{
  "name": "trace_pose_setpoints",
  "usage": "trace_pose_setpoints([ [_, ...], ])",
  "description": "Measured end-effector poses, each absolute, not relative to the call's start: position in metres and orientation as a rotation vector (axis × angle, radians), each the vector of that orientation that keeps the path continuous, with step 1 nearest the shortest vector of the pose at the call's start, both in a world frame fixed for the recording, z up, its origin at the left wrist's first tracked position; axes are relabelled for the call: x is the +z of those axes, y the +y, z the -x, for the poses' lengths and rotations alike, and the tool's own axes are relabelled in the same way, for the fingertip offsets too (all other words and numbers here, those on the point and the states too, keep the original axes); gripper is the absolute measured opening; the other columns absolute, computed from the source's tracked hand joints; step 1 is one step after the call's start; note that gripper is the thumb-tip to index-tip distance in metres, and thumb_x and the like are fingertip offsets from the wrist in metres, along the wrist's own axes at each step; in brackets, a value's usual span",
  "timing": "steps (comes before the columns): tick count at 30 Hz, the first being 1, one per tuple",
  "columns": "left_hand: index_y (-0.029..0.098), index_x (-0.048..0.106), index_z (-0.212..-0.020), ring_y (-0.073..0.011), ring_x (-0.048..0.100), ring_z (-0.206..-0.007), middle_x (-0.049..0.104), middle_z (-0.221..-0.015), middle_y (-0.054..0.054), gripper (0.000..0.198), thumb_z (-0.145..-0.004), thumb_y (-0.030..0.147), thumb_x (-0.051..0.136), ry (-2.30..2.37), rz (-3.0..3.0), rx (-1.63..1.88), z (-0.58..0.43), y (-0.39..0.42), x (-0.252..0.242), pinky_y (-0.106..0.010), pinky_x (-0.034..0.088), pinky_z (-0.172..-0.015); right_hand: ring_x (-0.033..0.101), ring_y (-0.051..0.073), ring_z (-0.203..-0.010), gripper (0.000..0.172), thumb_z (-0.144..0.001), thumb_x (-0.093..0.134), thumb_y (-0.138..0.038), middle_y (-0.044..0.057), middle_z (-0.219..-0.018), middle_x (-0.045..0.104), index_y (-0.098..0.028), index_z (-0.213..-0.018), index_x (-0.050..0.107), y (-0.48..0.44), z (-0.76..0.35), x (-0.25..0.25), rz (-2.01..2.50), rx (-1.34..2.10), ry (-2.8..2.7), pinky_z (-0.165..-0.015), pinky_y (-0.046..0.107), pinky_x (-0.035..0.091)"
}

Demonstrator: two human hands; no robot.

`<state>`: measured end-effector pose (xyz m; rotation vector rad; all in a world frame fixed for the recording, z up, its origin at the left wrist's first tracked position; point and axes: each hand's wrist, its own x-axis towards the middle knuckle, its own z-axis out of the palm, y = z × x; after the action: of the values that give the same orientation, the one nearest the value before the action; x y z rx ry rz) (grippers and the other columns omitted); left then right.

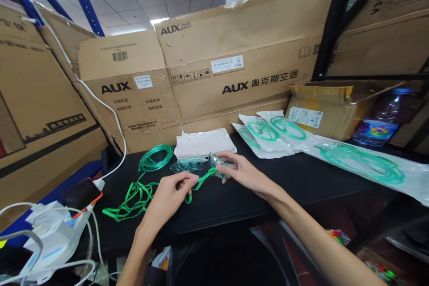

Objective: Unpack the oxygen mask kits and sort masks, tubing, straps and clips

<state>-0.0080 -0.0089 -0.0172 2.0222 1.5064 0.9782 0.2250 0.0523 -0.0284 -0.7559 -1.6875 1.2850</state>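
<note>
Over the black table, my right hand (pixel 238 170) is closed around a clear plastic oxygen mask (pixel 214 161). A green elastic strap (pixel 201 180) runs from the mask's edge to my left hand (pixel 172 194), whose thumb and forefinger pinch it. More loose green straps (pixel 130 201) lie in a tangle to the left of that hand. Just behind my hands, several clear masks (pixel 188 164) lie in a row, partly hidden. A coil of green tubing (pixel 156 157) rests to their left.
White plastic packets (pixel 206 142) lie behind the masks. Packaged green tubing sets (pixel 362 161) stretch along the right, near an open carton (pixel 318 111) and a water bottle (pixel 380 118). A power strip (pixel 55 232) with white cables sits at left. Large cardboard panels (pixel 234 53) stand behind the table.
</note>
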Motion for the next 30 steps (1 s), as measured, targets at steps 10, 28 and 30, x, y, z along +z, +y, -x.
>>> trace_pose_setpoints([
  [10,0.023,0.071,-0.106,-0.0154,0.052,-0.068,0.063,-0.092,-0.002,0.028,-0.095,0.046,0.06,1.443,-2.119,1.099,-0.011,-0.007,-0.024,-0.027,0.043,-0.067,0.063,0.014,-0.078,0.033,-0.091,0.067,-0.039,0.005,-0.103,0.066,-0.018,-0.118,0.062,0.038,-0.211,-0.025,0.646,1.277,-1.799,-0.073,0.03,0.054],
  [28,0.022,0.063,-0.084,-0.0143,0.049,-0.068,0.059,-0.092,0.0,0.023,-0.096,0.041,0.058,1.358,-2.106,0.992,-0.011,-0.003,-0.035,-0.026,0.04,-0.067,0.066,0.023,-0.088,0.041,-0.09,0.067,-0.044,0.009,-0.11,0.071,-0.019,-0.123,0.067,0.043,-0.243,0.001,0.873,0.925,-1.71,-0.072,0.037,0.055],
  [30,0.023,0.064,-0.086,-0.0142,0.05,-0.069,0.061,-0.093,0.0,0.022,-0.096,0.042,0.058,1.345,-2.107,0.985,-0.013,-0.006,-0.032,-0.026,0.04,-0.066,0.066,0.022,-0.085,0.04,-0.088,0.069,-0.044,0.008,-0.107,0.072,-0.019,-0.12,0.069,0.042,-0.246,0.002,0.874,0.931,-1.747,-0.073,0.037,0.055],
])
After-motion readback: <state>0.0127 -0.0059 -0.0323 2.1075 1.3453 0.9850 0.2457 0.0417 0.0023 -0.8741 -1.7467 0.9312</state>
